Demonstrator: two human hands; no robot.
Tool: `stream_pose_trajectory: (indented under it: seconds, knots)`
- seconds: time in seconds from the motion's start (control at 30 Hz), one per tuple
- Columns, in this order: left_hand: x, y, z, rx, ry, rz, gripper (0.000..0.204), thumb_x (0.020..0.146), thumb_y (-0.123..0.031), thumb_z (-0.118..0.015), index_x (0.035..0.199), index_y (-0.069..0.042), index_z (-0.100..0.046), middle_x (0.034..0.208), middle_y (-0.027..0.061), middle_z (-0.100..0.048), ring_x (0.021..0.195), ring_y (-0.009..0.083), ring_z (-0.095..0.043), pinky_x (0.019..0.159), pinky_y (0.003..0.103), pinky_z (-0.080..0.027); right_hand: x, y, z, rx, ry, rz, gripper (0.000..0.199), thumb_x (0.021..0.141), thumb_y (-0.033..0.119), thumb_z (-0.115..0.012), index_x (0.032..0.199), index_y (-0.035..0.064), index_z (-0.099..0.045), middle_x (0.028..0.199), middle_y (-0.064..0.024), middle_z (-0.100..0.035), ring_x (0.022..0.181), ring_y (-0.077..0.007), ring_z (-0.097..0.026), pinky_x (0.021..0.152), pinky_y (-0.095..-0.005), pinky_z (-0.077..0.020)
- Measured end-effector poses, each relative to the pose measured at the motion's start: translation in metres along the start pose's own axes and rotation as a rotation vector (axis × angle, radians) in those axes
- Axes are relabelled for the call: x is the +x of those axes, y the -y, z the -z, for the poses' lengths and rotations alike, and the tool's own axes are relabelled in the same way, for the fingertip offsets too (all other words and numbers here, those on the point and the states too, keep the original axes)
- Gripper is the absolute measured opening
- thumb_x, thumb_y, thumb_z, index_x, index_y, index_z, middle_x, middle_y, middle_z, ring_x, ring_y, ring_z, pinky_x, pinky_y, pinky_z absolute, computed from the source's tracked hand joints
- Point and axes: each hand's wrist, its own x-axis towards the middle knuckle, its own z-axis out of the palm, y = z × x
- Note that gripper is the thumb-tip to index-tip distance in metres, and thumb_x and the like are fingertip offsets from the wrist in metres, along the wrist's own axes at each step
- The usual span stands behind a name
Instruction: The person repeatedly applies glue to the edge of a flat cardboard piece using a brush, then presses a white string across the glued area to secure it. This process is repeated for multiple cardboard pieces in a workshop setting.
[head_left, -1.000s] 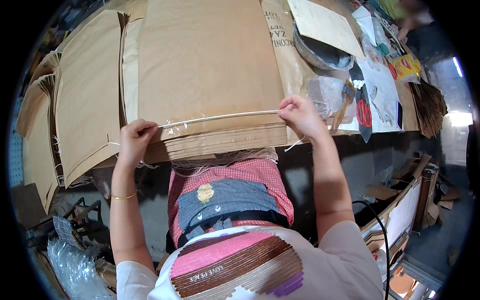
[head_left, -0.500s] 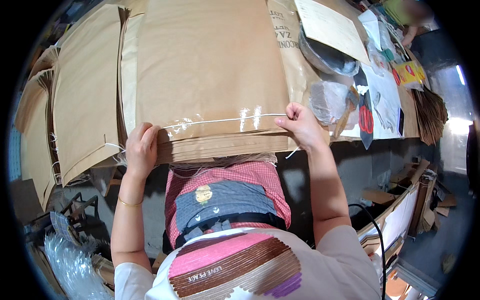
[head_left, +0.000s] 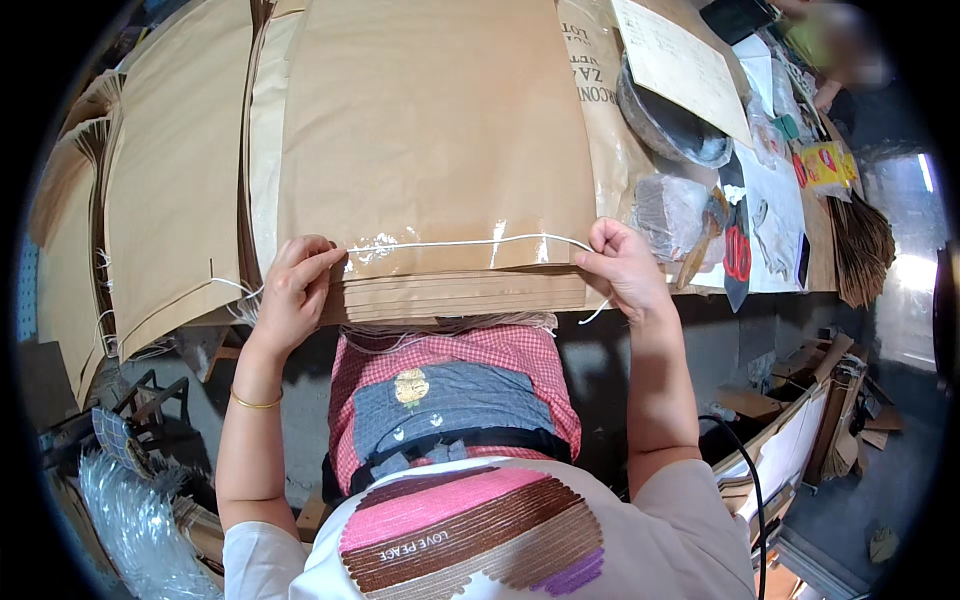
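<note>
A white string point(head_left: 460, 242) runs across the near edge of a brown paper sheet point(head_left: 430, 130), the top one of a stepped stack. Shiny, wet-looking patches lie on the paper along the string. My left hand point(head_left: 295, 290) is closed, thumb and fingers pinching the string's left end at the sheet's left corner. At the right corner my right hand point(head_left: 628, 270) pinches the other end between thumb and fingers, and a short tail of string hangs below it. Lower sheet edges point(head_left: 460, 295) show in layers under the top sheet.
Left stand more stacks of brown paper point(head_left: 175, 170) with strings. On the right are a dark basin point(head_left: 675, 125) under a white board point(head_left: 685, 65), a plastic-wrapped block point(head_left: 668, 212), a brush point(head_left: 703, 240) and red-handled scissors point(head_left: 737, 255). Loose strings point(head_left: 400, 330) hang at the table edge. Another person is far right.
My left hand has shifted slightly right and its fingers have turned into a pinch. The string now lies more level, with a slight bow near my right hand. The whole view has shifted a little.
</note>
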Motion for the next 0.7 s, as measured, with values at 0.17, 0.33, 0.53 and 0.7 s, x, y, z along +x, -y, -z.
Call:
stream_pose_trajectory:
  seconds: [0.17, 0.33, 0.53, 0.7]
  knots:
    - [-0.003, 0.002, 0.002, 0.014, -0.011, -0.009, 0.027, 0.08, 0.008, -0.055, 0.104, 0.0, -0.064, 0.101, 0.0126, -0.057, 0.094, 0.0281, -0.055, 0.082, 0.033, -0.046, 0.012, -0.03, 0.001, -0.246, -0.114, 0.198, 0.03, 0.074, -0.005, -0.069, 0.078, 0.0106, -0.044, 0.07, 0.0061, -0.045, 0.063, -0.003, -0.044, 0.053, -0.0177, -0.0354]
    - [-0.001, 0.0, 0.004, 0.012, -0.01, -0.013, 0.027, 0.077, 0.006, -0.057, 0.102, 0.0, -0.065, 0.1, 0.0112, -0.059, 0.093, 0.0284, -0.055, 0.081, 0.036, -0.046, 0.013, -0.037, -0.012, -0.802, -0.379, 0.709, 0.028, 0.068, -0.005, -0.071, 0.089, 0.0033, -0.056, 0.086, -0.0053, -0.056, 0.076, -0.0182, -0.055, 0.071, -0.0288, -0.0459]
    - [0.01, -0.013, 0.027, 0.024, 0.124, -0.061, 0.047, 0.065, -0.018, -0.079, 0.106, 0.0, -0.065, 0.101, 0.0108, -0.059, 0.096, 0.0273, -0.055, 0.086, 0.034, -0.045, 0.013, -0.019, -0.021, -0.991, -0.071, 0.784, 0.009, 0.073, 0.001, -0.071, 0.081, 0.0029, -0.07, 0.087, -0.0092, -0.064, 0.082, -0.0244, -0.061, 0.072, -0.0327, -0.0496]
    - [0.018, 0.006, 0.038, -0.102, 0.282, 0.283, 0.054, 0.055, -0.018, -0.085, 0.1, 0.002, -0.066, 0.1, 0.0106, -0.06, 0.096, 0.0275, -0.057, 0.086, 0.035, -0.047, 0.031, -0.012, -0.025, -0.423, -0.103, 0.304, 0.009, 0.08, 0.005, -0.07, 0.079, -0.0031, -0.068, 0.073, -0.0041, -0.058, 0.068, -0.0093, -0.052, 0.061, -0.0235, -0.0416]
